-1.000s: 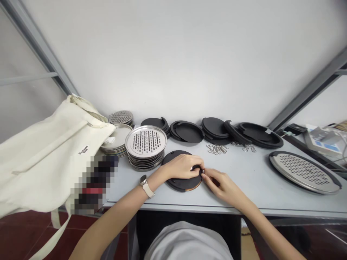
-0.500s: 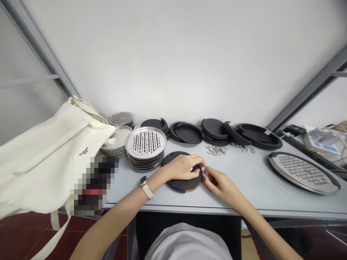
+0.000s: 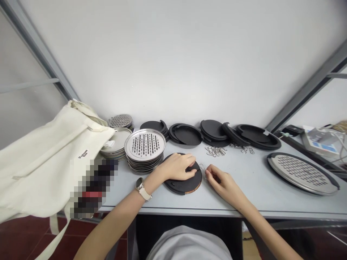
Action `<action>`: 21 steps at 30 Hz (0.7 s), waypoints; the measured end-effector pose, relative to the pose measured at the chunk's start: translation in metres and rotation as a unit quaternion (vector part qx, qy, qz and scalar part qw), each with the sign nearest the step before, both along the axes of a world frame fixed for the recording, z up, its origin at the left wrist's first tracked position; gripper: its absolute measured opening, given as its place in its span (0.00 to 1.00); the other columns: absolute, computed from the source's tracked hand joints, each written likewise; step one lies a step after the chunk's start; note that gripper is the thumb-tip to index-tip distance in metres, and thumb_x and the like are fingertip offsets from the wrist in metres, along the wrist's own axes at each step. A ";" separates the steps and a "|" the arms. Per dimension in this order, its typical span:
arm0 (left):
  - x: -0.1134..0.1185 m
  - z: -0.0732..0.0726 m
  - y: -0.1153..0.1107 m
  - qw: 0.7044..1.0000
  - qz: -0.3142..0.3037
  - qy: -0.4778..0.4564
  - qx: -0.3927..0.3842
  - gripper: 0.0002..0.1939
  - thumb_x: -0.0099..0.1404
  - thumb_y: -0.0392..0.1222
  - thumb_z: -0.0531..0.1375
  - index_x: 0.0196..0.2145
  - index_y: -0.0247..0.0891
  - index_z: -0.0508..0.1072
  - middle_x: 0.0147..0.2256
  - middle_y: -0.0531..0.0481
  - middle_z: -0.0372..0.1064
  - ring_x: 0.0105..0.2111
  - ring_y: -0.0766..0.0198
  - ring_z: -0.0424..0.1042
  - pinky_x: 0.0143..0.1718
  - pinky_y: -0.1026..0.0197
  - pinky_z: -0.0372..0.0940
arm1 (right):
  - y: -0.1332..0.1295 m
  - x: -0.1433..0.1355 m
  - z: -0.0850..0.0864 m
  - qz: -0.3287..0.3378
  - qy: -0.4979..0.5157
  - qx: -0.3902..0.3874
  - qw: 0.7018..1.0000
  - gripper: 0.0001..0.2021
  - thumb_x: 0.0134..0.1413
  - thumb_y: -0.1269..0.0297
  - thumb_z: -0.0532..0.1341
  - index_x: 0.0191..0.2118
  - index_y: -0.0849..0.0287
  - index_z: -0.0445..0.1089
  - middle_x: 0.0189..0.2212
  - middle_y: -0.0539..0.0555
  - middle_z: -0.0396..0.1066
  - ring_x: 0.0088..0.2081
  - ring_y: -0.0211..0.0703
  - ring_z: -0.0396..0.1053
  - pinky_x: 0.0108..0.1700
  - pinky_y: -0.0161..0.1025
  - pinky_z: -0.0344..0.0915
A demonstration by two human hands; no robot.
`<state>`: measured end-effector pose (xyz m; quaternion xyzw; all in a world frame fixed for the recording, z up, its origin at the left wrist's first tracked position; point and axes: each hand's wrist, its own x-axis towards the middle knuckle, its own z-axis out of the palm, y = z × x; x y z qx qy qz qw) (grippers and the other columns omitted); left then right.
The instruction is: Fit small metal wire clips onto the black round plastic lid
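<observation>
A round black disc (image 3: 180, 186) with an orange-brown patch on its front right edge lies flat near the table's front edge. My left hand (image 3: 179, 167) rests on top of it, fingers apart and thumb stretched over the disc. Just right of the disc, my right hand (image 3: 221, 182) pinches a small, thin metal hook (image 3: 202, 167) between thumb and fingertips. The hook points toward the disc's edge, with a small gap between them. Behind my hands lies a loose pile of similar metal hooks (image 3: 215, 151).
Stacked metal grater discs (image 3: 145, 145) and plain metal discs (image 3: 118, 139) stand on the left beside a cream bag (image 3: 54, 159). Black round holders (image 3: 189, 134) line the wall. A grater in a black rim (image 3: 303, 173) lies at right.
My right hand has drawn slightly right, off the disc's edge, with the hook. My left fingers have opened from their hold at that edge. The view has shifted a little.
</observation>
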<state>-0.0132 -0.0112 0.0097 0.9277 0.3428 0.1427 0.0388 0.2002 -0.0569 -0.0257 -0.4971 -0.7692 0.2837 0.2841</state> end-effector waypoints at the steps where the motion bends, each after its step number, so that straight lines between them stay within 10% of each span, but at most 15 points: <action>1: 0.000 0.000 0.000 1.000 -0.003 0.000 -0.007 0.10 0.63 0.47 0.56 0.32 0.38 0.62 0.32 0.53 0.67 0.28 0.64 0.66 0.27 0.61 0.53 | 0.000 0.000 0.000 0.000 0.001 0.000 1.000 0.12 0.64 0.58 0.47 0.29 0.56 0.55 0.21 0.44 0.52 0.24 0.36 0.52 0.28 0.33 0.52; 12: 0.014 -0.003 -0.013 1.000 -0.007 -0.025 -0.008 0.08 0.64 0.45 0.55 0.32 0.39 0.61 0.32 0.53 0.66 0.27 0.65 0.65 0.27 0.62 0.56 | 0.000 0.001 -0.001 -0.001 0.025 -0.011 1.000 0.13 0.65 0.57 0.47 0.30 0.55 0.56 0.21 0.44 0.55 0.24 0.37 0.55 0.29 0.33 0.53; 21: 0.016 -0.002 -0.015 0.999 -0.017 0.003 0.038 0.21 0.66 0.44 0.51 0.56 0.39 0.57 0.48 0.45 0.63 0.31 0.61 0.71 0.29 0.60 0.63 | 0.000 0.001 -0.001 0.011 0.029 -0.010 0.999 0.13 0.65 0.57 0.47 0.30 0.55 0.54 0.21 0.44 0.54 0.24 0.36 0.53 0.28 0.33 0.53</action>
